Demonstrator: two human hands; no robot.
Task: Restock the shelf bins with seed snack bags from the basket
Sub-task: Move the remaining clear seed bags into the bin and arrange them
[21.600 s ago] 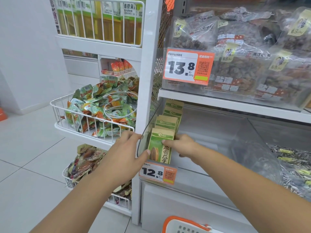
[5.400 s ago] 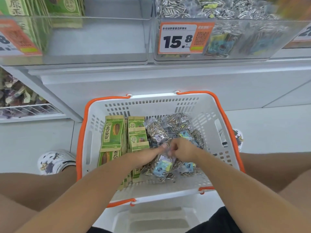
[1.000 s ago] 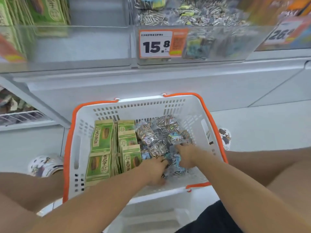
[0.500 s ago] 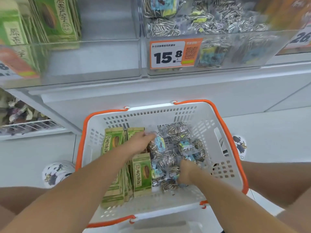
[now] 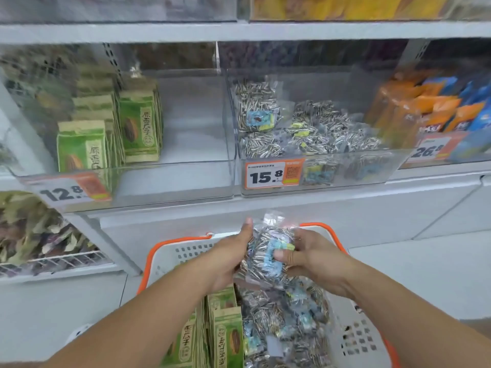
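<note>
Both hands have lifted clear striped-seed bags (image 5: 268, 254) above the white orange-rimmed basket (image 5: 170, 254). Left hand (image 5: 229, 257) and right hand (image 5: 308, 254) fingers clamp the bundle, below the clear shelf bin (image 5: 372, 179).

Basket (image 5: 170, 254): near end cut off by the bottom edge, my forearms covering part of it. Clear seed bags (image 5: 268, 251): my left hand (image 5: 228, 257) and right hand (image 5: 305, 257) hide their sides; label print too blurred to read. Left price tag (image 5: 67, 192): smeared, last digits unreadable. Top-shelf goods (image 5: 345, 6): cropped, indistinct.

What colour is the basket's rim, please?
Orange, on the basket's rim, clearest in the head view.
</note>
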